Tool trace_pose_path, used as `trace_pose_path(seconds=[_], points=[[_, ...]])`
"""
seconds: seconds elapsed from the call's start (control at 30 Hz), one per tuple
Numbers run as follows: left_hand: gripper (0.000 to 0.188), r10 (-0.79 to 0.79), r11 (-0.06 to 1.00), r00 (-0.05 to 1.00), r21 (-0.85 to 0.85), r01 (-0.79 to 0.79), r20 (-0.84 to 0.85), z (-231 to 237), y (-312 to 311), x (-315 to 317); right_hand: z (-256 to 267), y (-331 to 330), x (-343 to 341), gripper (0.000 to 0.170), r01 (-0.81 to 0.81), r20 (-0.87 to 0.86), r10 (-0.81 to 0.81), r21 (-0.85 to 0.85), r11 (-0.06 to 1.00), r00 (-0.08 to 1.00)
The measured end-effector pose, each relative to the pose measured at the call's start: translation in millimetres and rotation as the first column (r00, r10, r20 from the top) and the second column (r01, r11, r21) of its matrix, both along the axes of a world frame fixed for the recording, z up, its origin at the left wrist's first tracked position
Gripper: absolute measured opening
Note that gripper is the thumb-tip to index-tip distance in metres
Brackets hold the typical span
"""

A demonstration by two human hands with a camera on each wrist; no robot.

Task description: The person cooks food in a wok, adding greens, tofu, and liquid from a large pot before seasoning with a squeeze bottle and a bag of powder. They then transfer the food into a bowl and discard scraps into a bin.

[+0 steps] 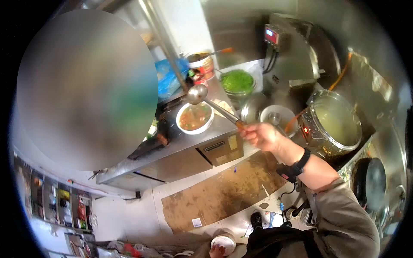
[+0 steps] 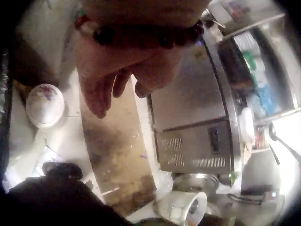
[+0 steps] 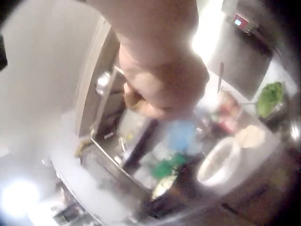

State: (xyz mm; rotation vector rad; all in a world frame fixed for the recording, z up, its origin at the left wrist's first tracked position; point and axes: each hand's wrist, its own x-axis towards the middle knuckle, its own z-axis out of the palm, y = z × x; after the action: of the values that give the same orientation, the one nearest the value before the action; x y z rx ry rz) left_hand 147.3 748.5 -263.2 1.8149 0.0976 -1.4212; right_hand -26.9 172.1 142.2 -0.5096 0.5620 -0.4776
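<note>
In the head view my right hand (image 1: 261, 136) grips the wooden end of a metal ladle (image 1: 219, 109). The ladle's round bowl hangs above the back edge of a white bowl of soup (image 1: 208, 124), with bits of green and orange in the broth. From the right wrist camera, the right hand (image 3: 162, 87) shows curled, and the white bowl (image 3: 216, 175) stands below it, blurred. My left hand (image 2: 127, 66) hangs with loose fingers, holding nothing, above the floor; a bracelet circles its wrist.
Beyond the soup stand a red-and-white tub (image 1: 205, 69), a blue bag (image 1: 168, 77) and a container of chopped greens (image 1: 237, 81). A large pot of cloudy liquid (image 1: 337, 120) is at the right. Cardboard (image 1: 215, 195) covers part of the floor, with a white round container (image 2: 45, 106) nearby.
</note>
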Motion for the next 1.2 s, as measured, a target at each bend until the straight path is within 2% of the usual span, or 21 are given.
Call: trace_pose_path(seconds=[0.03,0.13,0.23,0.27,0.3,0.33,0.37,0.43,0.53,0.63,0.7,0.77,0.8,0.83,0.9,0.97,1.0,1.03,1.1,1.17,1.2], points=[[0.039,0.05,0.999,0.998,-0.001,-0.05,-0.037,13,-22,3,11,2,-22,0.021,-0.036,0.185,0.016,0.106,0.994,0.983],[0.025,0.073,0.997,0.994,-0.032,-0.075,-0.079,29,-80,6,55,44,-111,0.039,-0.016,0.303,-0.082,0.308,0.951,0.949],[0.017,-0.153,0.97,0.974,-0.211,0.117,-0.165,25,-135,22,60,107,-214,0.051,0.085,0.381,-0.253,0.407,0.909,0.889],[0.018,-0.367,0.87,0.891,-0.438,0.227,-0.267,0,-145,43,68,135,-248,0.051,0.117,0.383,-0.283,0.402,0.908,0.879],[0.024,-0.121,0.953,0.663,-0.274,-0.131,-0.739,-23,-173,45,78,168,-282,0.052,0.17,0.379,-0.327,0.393,0.904,0.866],[0.025,-0.202,0.966,0.958,-0.204,0.16,-0.203,-8,-204,24,88,207,-316,0.052,0.289,0.336,-0.4,0.333,0.898,0.853],[0.023,-0.124,0.991,0.988,-0.066,0.118,-0.095,-6,-232,13,98,244,-341,0.051,0.388,0.289,-0.459,0.272,0.881,0.84],[0.024,-0.276,0.961,0.961,-0.02,0.276,0.014,18,-293,-19,126,324,-377,0.051,0.612,0.175,-0.648,0.221,0.759,0.741],[0.028,-0.441,0.893,0.888,-0.027,0.448,0.131,67,-361,-101,140,436,-418,0.051,0.873,-0.117,-0.874,-0.079,0.481,0.471],[0.033,-0.58,0.792,0.79,-0.091,0.604,0.197,119,-387,-203,148,520,-441,0.048,0.919,-0.323,-0.941,-0.329,0.215,0.105],[0.032,-0.692,0.672,0.705,-0.216,0.708,0.159,133,-386,-278,143,564,-465,0.047,0.811,-0.55,-0.829,-0.528,0.252,-0.1],[0.037,-0.866,0.448,0.499,-0.392,0.803,0.033,176,-368,-368,122,598,-490,0.046,0.726,-0.66,-0.705,-0.616,0.307,-0.261],[0.041,-0.928,0.353,0.366,-0.469,0.809,-0.068,199,-354,-420,73,633,-516,0.044,0.385,-0.609,-0.586,-0.793,0.472,-0.535],[0.045,-0.965,0.261,0.208,-0.546,0.796,-0.157,216,-340,-470,61,644,-530,0.044,0.282,-0.571,-0.493,-0.792,0.542,-0.657],[0.051,-0.889,0.316,-0.009,-0.625,0.714,-0.459,215,-317,-561,68,651,-551,0.043,0.497,-0.732,-0.322,-0.656,0.568,-0.6],[0.052,-0.679,0.424,-0.262,-0.657,0.623,-0.686,245,-296,-641,27,685,-577,0.044,0.498,-0.652,-0.438,-0.757,0.422,-0.619],[0.05,-0.678,0.465,-0.217,-0.639,0.613,-0.702,258,-286,-666,23,694,-586,0.045,0.54,-0.661,-0.448,-0.75,0.381,-0.602],[0.042,-0.504,0.641,-0.191,-0.513,0.571,-0.842,228,-293,-686,20,702,-596,0.045,0.583,-0.671,-0.464,-0.738,0.34,-0.578],[0.029,-0.419,0.599,-0.327,-0.528,0.601,-0.847,226,-299,-701,17,721,-613,0.045,0.641,-0.69,-0.464,-0.711,0.289,-0.556],[0.019,-0.647,0.439,-0.189,-0.563,0.7,-0.739,264,-298,-714,15,734,-629,0.044,0.685,-0.71,-0.482,-0.678,0.267,-0.514],[0.012,-0.643,0.448,-0.127,-0.505,0.738,-0.755,289,-291,-722,8,740,-634,0.045,0.787,-0.744,-0.505,-0.589,0.183,-0.438]])
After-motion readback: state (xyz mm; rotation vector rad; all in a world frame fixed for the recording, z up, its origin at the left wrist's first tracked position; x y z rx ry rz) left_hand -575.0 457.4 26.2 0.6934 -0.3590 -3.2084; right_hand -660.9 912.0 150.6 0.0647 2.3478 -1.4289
